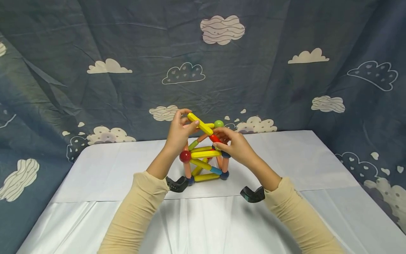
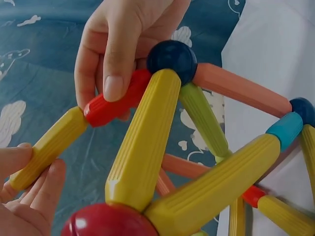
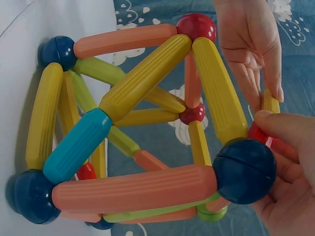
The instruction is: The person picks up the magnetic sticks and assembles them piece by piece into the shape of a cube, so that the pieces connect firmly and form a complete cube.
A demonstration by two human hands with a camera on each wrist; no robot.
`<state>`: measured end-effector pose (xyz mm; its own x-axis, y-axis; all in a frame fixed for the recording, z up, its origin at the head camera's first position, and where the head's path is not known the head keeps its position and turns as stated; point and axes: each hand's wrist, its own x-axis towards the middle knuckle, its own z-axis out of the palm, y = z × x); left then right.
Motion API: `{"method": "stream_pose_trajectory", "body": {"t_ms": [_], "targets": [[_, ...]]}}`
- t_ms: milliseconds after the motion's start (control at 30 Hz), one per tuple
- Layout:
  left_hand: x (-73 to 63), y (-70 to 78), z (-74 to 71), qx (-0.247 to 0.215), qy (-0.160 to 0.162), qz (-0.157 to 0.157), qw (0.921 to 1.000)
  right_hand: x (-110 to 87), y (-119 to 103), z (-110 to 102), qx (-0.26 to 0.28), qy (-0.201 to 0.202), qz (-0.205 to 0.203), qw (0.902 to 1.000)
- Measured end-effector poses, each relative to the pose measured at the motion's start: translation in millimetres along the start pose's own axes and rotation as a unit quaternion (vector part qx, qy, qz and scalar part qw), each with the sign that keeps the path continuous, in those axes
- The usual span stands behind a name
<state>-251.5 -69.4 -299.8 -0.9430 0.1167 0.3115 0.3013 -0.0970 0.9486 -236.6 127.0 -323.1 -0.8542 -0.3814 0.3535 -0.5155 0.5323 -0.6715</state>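
My left hand (image 1: 178, 134) pinches a yellow magnetic rod (image 1: 200, 123) between thumb and fingers, high over the built frame. Its lower end meets a short red rod (image 2: 115, 102), which my right hand (image 1: 237, 145) grips between thumb and fingertips. In the left wrist view the red rod's other end is right at a navy ball (image 2: 172, 61) on a top corner. Below stands a cage-like frame of rods and balls, with a dark red ball (image 1: 185, 156), an orange rod (image 3: 135, 189) and a blue piece (image 3: 78, 145) among its parts. A green ball (image 1: 219, 124) sits behind the hands.
The frame stands on a white-covered table (image 1: 104, 169). Behind it hangs a dark blue cloth (image 1: 142, 38) with printed clouds. Black wrist devices (image 1: 253, 194) jut out beneath both forearms, in front of the frame.
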Motion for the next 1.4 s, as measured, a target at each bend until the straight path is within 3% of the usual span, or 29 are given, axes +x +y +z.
{"method": "stream_pose_trajectory", "body": {"t_ms": [233,400,533,733,833,1000,1233,1400], "targets": [[1.3,-5.5,-10.3,0.002,0.013,0.007,0.9999,-1.2,2.6,2.4,0.012,0.0,0.006,0.9999],[-0.5,-6.0,-16.4,0.023,-0.026,-0.01,0.9993,-1.7,4.1,3.5,0.011,0.009,0.001,0.9999],[-2.1,-7.1,-19.2,0.067,-0.041,-0.008,0.9969,-1.8,4.5,3.7,0.011,0.012,-0.001,0.9999],[-3.3,-9.7,-18.9,0.093,-0.01,0.009,0.9956,-2.0,5.2,3.5,0.018,0.013,0.001,0.9998],[-4.3,-9.6,-18.0,0.072,-0.011,-0.005,0.9973,-2.1,5.9,3.5,0.018,0.013,-0.002,0.9997],[-4.1,-10.1,-16.6,0.021,-0.041,-0.032,0.9984,-1.4,7.2,4.2,0.029,0.012,-0.013,0.9994],[0.5,-13.7,-12.0,0.013,-0.05,0.002,0.9987,0.2,7.5,4.9,0.031,0.01,-0.023,0.9992],[0.8,-15.8,-12.1,0.03,-0.034,0.029,0.9986,4.2,6.4,5.6,0.042,0.007,-0.019,0.9989]]}}
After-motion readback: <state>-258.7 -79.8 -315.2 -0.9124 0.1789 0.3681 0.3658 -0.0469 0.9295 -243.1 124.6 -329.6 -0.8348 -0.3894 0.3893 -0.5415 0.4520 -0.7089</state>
